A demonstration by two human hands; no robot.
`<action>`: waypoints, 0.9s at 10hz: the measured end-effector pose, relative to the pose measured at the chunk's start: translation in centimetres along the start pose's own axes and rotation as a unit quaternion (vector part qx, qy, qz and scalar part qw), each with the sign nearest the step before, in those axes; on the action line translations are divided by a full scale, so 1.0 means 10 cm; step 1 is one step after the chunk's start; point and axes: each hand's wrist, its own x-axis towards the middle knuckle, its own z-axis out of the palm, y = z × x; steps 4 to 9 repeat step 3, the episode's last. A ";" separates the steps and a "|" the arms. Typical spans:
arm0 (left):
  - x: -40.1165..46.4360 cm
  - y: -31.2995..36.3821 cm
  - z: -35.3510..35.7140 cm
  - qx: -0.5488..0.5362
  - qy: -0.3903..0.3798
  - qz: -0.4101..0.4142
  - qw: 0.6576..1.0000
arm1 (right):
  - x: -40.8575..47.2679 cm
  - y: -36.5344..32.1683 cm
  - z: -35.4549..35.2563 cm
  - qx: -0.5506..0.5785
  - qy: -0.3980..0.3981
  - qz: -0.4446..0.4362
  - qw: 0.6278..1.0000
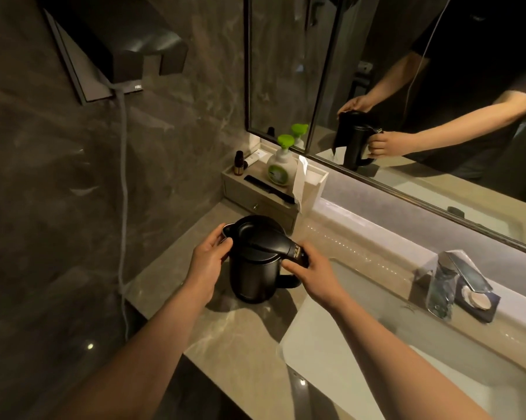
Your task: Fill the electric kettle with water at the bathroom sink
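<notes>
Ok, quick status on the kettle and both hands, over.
Left hand on the spout side of the kettle, right hand on its handle. Kettle upright on the counter, lid down, left of the sink. Path to the tap clear.

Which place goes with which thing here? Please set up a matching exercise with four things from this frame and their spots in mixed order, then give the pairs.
Things:
1. kettle
2. soap bottle
3. comb
4. faucet

Places:
A. behind the sink basin, at the right
B. upright on the counter, held by the left hand at the spout side and the right hand at the handle
C. lying flat on the small drawer box
D. standing on that box by the mirror, with a green pump top

Pairs: 1-B, 2-D, 3-C, 4-A
</notes>
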 end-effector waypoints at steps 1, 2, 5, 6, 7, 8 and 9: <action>-0.02 -0.01 0.00 0.010 -0.009 0.019 1.000 | 0.01 0.01 0.00 -0.005 -0.006 0.002 1.000; -0.01 0.01 0.02 -0.002 -0.010 0.027 1.000 | 0.03 0.05 0.01 -0.016 -0.021 -0.003 1.000; -0.06 0.00 0.01 0.016 -0.007 0.036 0.999 | 0.04 -0.01 -0.03 -0.032 -0.048 0.010 0.998; -0.06 0.00 0.01 0.016 -0.007 0.036 0.999 | 0.04 -0.01 -0.03 -0.032 -0.048 0.010 0.998; -0.06 0.00 0.01 0.016 -0.007 0.036 0.999 | 0.04 -0.01 -0.03 -0.032 -0.048 0.010 0.998; -0.06 0.00 0.01 0.016 -0.007 0.036 0.999 | 0.04 -0.01 -0.03 -0.032 -0.048 0.010 0.998; -0.06 0.00 0.01 0.016 -0.007 0.036 0.999 | 0.04 -0.01 -0.03 -0.032 -0.048 0.010 0.998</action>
